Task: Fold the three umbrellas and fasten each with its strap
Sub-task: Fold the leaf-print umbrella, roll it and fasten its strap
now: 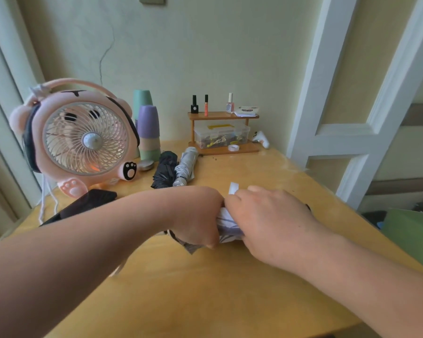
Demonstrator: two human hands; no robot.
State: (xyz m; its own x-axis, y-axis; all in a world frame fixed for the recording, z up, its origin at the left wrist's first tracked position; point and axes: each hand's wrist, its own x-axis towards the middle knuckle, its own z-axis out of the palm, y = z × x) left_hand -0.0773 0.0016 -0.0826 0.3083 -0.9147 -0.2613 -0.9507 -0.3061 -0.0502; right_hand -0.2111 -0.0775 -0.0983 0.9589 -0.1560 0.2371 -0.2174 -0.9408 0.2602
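Head view, looking down at a yellow wooden tabletop (205,296). We see a pink bear-shaped fan (83,137) at the back left, and every place below is given from it. Just right of the fan's base lie a black umbrella (165,169) and a silver umbrella (186,164), both folded, side by side and touching. We cannot make out their straps.

Nearer us and right of the fan, two bare forearms meet over a white patterned umbrella (226,228), held low at the tabletop. The left hand (198,215) is curled tightly round the bundled cloth, knuckles up. The right hand (266,215) lies over the other end, its back toward us, fingers bent down onto the cloth and gripping it. A white strap (233,188) sticks up just beyond its fingertips, and we cannot tell whether they pinch it.

We judge this to be the last umbrella, at the fastening step. To do it well, the left hand should squeeze the pleats tight while the right draws the strap snugly round and presses its end flat. A dark phone (88,203) lies in front of the fan.
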